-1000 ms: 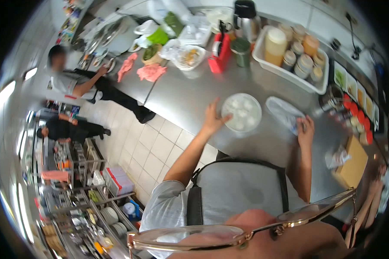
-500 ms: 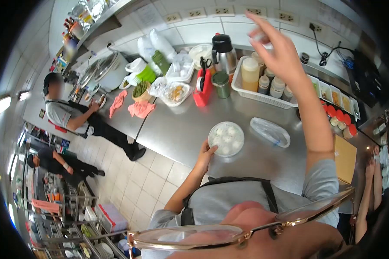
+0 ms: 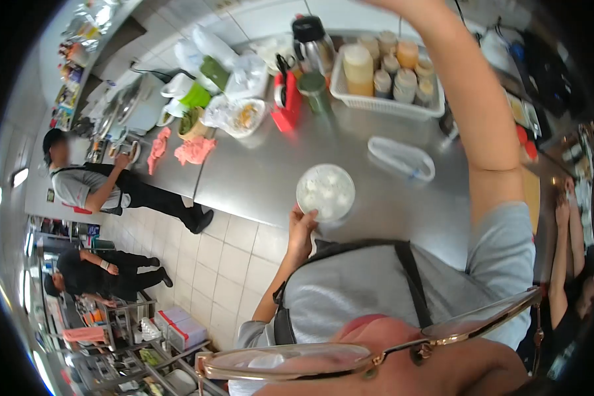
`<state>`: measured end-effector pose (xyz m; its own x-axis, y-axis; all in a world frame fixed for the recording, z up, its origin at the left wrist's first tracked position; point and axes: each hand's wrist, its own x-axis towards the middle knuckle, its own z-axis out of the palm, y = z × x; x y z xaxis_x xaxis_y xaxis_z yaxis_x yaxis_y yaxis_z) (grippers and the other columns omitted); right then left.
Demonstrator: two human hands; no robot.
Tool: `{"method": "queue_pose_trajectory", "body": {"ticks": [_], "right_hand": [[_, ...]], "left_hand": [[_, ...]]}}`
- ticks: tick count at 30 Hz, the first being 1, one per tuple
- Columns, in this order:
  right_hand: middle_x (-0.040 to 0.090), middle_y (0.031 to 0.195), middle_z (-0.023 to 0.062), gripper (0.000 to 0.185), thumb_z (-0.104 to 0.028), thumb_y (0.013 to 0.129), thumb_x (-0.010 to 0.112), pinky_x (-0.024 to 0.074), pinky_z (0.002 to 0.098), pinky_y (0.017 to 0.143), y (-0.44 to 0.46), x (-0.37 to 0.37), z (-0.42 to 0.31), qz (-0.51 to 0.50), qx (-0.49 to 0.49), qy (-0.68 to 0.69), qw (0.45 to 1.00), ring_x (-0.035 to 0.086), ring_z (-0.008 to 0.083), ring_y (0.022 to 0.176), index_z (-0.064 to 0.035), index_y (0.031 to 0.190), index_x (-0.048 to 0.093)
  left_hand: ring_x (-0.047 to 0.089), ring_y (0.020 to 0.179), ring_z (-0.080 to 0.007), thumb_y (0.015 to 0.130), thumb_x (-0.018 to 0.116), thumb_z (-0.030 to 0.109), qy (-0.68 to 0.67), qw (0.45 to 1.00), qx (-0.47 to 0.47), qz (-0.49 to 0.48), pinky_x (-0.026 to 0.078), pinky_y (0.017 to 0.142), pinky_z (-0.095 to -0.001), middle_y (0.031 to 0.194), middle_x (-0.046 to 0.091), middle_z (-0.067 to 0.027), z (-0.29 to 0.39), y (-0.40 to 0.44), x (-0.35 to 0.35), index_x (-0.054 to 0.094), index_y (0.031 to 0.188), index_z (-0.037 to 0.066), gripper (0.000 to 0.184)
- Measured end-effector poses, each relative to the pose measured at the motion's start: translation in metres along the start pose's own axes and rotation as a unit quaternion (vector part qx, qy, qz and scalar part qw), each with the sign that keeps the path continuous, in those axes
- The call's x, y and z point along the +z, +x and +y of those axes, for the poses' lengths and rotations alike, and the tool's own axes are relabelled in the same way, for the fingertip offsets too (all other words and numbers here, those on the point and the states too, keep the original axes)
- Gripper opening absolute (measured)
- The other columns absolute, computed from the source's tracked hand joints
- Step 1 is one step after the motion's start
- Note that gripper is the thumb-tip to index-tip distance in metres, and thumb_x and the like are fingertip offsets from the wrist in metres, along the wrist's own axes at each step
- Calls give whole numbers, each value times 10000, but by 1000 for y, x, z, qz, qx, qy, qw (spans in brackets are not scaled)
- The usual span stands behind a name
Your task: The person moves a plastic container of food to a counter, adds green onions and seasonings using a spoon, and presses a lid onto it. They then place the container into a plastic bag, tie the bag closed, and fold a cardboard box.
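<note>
A round whitish bowl (image 3: 325, 193) with several pale white lumps in it is at the front edge of the steel counter. My left hand (image 3: 302, 231) grips its near-left rim, thumb at the edge and the other fingers partly hidden. My right forearm (image 3: 472, 92) stretches up across the right side, and the hand itself runs out of the picture at the top. A clear plastic bag (image 3: 401, 158) lies flat to the right of the bowl. Beyond it, a white basket (image 3: 386, 105) holds several squeeze bottles and shakers.
Along the back stand a thermos jug (image 3: 312, 46), a dark green jar (image 3: 314, 92) and a red holder (image 3: 286, 105) with scissors. Pink cloths (image 3: 195, 151) lie leftward. One co-worker (image 3: 89, 181) stands at the counter's far end, another below; a further person's arms (image 3: 561, 244) show at right.
My right hand has gone up out of the picture. The view has shifted, so the counter items appear higher and further left. My left hand keeps its grip on the bowl.
</note>
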<state>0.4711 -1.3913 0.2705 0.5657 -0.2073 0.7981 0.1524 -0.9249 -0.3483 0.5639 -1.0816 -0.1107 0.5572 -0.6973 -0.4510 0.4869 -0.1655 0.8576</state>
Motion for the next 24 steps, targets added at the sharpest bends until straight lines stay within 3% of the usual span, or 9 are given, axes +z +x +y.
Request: {"method": "queue_pose_trajectory", "body": {"ticks": [2,3,4,6,10,13,16,19,24], "right_hand": [[659,867,181,535,-142,930,556,520,335,678,-71,25,9,-37,36,73,996,631,204,758,-14,1438,451],[621,1018,90,394,-155,919,624,494,325,744,-105,36,23,-150,170,-12,974,588,174,824,-93,1307,595],[621,1018,90,394,-155,919,624,494,325,744,-141,45,34,-153,187,-10,970,588,174,824,-93,1307,595],[607,952,76,298,-137,912,638,492,320,707,-215,60,48,-137,98,25,985,579,174,777,-51,1196,640],[629,993,99,211,-71,891,633,506,353,770,-338,76,63,-170,367,34,914,622,246,890,-27,1094,673],[645,1057,164,221,-38,852,615,512,427,817,-401,84,75,-127,354,-120,919,625,366,911,-34,1056,701],[667,1071,185,222,-13,855,587,509,455,840,-438,83,99,-99,323,-202,919,624,404,934,-20,1047,698],[687,1041,183,261,-21,860,590,495,449,869,-466,100,121,-48,428,-67,900,630,395,940,-18,1109,666],[688,1030,190,395,-79,840,660,484,452,898,-450,122,103,-114,465,-81,874,634,386,981,-15,1223,589]], "left_hand": [[486,1147,-183,822,711,173,-34,999,-6,36,388,944,-388,1288,524,-54,-14,-2,-5,412,1376,122,632],[531,1054,-161,857,676,125,-35,998,-16,48,441,865,-301,1264,528,-74,-16,-4,-8,378,1371,67,597],[526,1042,-159,841,702,150,-48,997,-28,61,438,875,-314,1254,527,-72,-22,-6,-11,391,1362,74,611],[514,1070,-173,825,727,180,-53,996,-32,63,421,916,-345,1259,522,-76,-28,-12,-15,411,1352,79,622],[478,1161,-203,816,750,228,-61,994,-39,87,333,1023,-426,1274,520,-79,-37,-18,-21,427,1350,90,640],[470,1192,-192,791,763,250,-61,992,-51,93,313,1023,-420,1277,531,-46,-32,-25,-19,434,1331,126,645],[481,1182,-163,760,783,280,-45,990,-86,105,316,993,-401,1268,540,-9,-33,-28,-21,447,1310,165,655],[475,1185,-145,744,797,314,-36,986,-110,119,348,950,-376,1258,523,-5,-33,-30,-24,450,1311,178,679],[439,1234,-195,789,752,331,-102,977,-158,100,317,1038,-432,1347,475,-25,-35,-41,-29,378,1396,123,742]]}}
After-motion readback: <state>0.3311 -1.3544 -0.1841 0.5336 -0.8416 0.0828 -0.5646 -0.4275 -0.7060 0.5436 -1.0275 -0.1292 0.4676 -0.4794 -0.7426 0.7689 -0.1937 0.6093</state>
